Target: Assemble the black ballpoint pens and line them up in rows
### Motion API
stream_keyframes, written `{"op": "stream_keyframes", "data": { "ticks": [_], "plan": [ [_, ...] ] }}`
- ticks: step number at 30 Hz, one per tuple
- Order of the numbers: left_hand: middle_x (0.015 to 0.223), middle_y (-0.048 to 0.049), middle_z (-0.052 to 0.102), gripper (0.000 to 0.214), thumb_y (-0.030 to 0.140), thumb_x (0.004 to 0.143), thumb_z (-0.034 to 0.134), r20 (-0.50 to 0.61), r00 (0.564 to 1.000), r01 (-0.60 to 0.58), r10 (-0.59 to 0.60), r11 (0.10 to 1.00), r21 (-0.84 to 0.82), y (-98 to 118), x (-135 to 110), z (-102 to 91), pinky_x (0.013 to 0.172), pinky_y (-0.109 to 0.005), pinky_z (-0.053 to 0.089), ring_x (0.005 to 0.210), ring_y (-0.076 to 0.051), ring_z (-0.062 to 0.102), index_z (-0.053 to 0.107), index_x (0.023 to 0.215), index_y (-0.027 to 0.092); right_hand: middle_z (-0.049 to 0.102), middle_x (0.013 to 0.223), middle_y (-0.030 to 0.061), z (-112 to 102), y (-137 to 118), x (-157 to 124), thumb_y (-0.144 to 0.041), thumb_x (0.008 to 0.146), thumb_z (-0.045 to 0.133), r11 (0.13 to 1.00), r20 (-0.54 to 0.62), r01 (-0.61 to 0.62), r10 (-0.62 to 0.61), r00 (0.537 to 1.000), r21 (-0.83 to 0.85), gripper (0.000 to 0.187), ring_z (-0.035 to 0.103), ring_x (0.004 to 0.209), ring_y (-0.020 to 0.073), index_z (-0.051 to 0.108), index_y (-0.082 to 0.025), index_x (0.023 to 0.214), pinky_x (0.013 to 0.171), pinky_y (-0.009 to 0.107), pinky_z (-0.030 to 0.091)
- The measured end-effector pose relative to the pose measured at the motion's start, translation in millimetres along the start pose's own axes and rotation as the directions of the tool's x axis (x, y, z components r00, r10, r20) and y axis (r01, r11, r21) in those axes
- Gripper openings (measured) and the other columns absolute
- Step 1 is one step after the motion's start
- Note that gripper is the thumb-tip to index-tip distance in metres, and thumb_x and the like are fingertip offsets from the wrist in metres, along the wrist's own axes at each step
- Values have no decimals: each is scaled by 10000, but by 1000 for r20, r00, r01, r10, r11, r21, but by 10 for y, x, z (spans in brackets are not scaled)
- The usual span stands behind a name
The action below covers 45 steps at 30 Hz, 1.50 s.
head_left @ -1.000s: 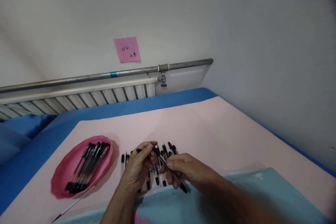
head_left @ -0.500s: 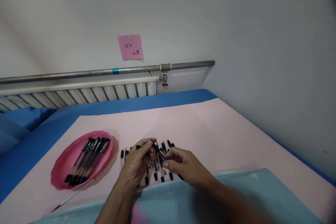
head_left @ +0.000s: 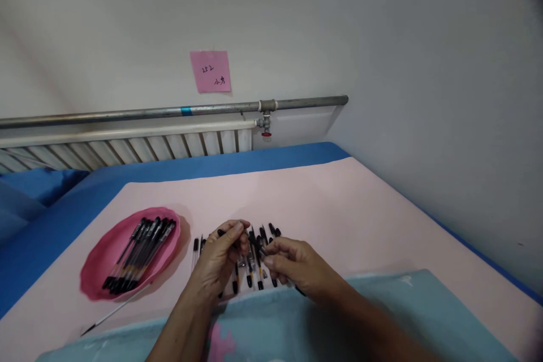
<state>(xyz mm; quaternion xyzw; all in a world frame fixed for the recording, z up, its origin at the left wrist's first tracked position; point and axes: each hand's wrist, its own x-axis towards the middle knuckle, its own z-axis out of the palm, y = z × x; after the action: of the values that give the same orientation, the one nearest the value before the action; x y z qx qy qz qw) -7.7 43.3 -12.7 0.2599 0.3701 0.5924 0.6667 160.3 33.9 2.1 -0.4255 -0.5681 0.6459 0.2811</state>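
Apparently, the step in hand is fitting together the parts of one gel pen (head_left: 258,246), held between both hands to the right of the pink scalloped dish (head_left: 102,249). The left hand (head_left: 220,251) pinches its far end, thumb against forefinger; the right hand (head_left: 292,263) has thumb and forefinger closed on its nearer part. A black end (head_left: 221,232) juts from the left grip; which part it is, I cannot tell. Loose pens (head_left: 249,280) lie right of the dish, beneath the hands; a bundle of pens (head_left: 142,254) lies inside it. The next move probably calls for keeping the pen in line and pressing straight. A second ago its lower end stuck out well past the right hand; now only a small dark tip (head_left: 300,292) shows there.
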Motion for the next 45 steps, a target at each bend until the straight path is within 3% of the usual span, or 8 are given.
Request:
{"op": "stream_keyframes", "data": {
  "ticks": [8, 17, 20, 23, 27, 31, 39, 45],
  "plan": [
    [663, 1, 548, 182, 256, 635, 684, -83, 995, -55, 54, 998, -11, 108, 1, -17, 440, -189, 369, 500, -62, 478, 584, 724, 133, 542, 627, -14, -60, 17, -3, -282, 735, 543, 998, -120, 5, -13, 993, -67, 135, 459, 544, 84, 564, -159, 786, 524, 213, 349],
    [594, 12, 535, 149, 229, 680, 651, 66, 993, 88, -94, 992, 88, -56, -120, 128, 434, -183, 354, 463, -53, 452, 600, 779, 130, 525, 614, -26, -8, -12, -13, -255, 736, 515, 997, -72, 38, -43, 997, -69, 110, 459, 545, 78, 561, -156, 752, 530, 200, 355],
    [564, 22, 526, 143, 211, 653, 674, -9, 1000, 28, -28, 999, 31, 20, -78, 87, 416, -169, 347, 459, -54, 455, 591, 739, 133, 538, 657, -14, -80, -38, -33, -251, 739, 510, 960, -81, 68, -93, 992, -271, 125, 483, 596, 92, 602, -167, 737, 554, 201, 362],
    [581, 35, 519, 168, 173, 606, 703, -186, 978, -113, 94, 990, -90, 186, 2, -52, 403, -142, 346, 468, -41, 458, 568, 700, 135, 578, 770, 20, -267, -32, -36, -244, 727, 520, 826, -168, 86, -214, 962, -557, 151, 524, 720, 123, 658, -186, 745, 637, 217, 384],
    [591, 32, 520, 147, 119, 600, 683, -326, 934, -206, 146, 966, -158, 340, 65, -206, 404, -123, 360, 466, -28, 451, 557, 675, 120, 611, 719, 30, -518, 50, 20, -269, 752, 479, 728, -320, -86, -188, 929, -680, 210, 542, 672, 136, 665, -173, 769, 599, 225, 383],
    [577, 20, 526, 140, 127, 604, 684, -282, 952, -150, 116, 983, -103, 281, 42, -173, 400, -144, 370, 470, -48, 462, 560, 668, 116, 616, 636, 20, -550, 135, 97, -257, 741, 492, 726, -372, -212, -66, 926, -655, 212, 525, 569, 122, 656, -146, 818, 527, 212, 354],
    [549, 34, 508, 193, 203, 583, 716, -202, 978, -68, 61, 997, -30, 120, -7, -57, 417, -162, 373, 482, -58, 478, 553, 655, 127, 651, 704, 55, -415, 180, 198, -244, 748, 506, 614, -348, -216, -102, 932, -759, 246, 563, 632, 141, 644, -136, 921, 575, 218, 350],
    [564, 18, 543, 214, 212, 563, 718, -234, 972, -26, 37, 999, 47, 82, -31, 8, 407, -173, 362, 468, -62, 467, 565, 684, 125, 639, 634, 46, -401, 175, 190, -248, 796, 456, 633, -333, -204, -91, 939, -747, 274, 574, 604, 140, 621, -123, 976, 575, 217, 363]
  ]
}}
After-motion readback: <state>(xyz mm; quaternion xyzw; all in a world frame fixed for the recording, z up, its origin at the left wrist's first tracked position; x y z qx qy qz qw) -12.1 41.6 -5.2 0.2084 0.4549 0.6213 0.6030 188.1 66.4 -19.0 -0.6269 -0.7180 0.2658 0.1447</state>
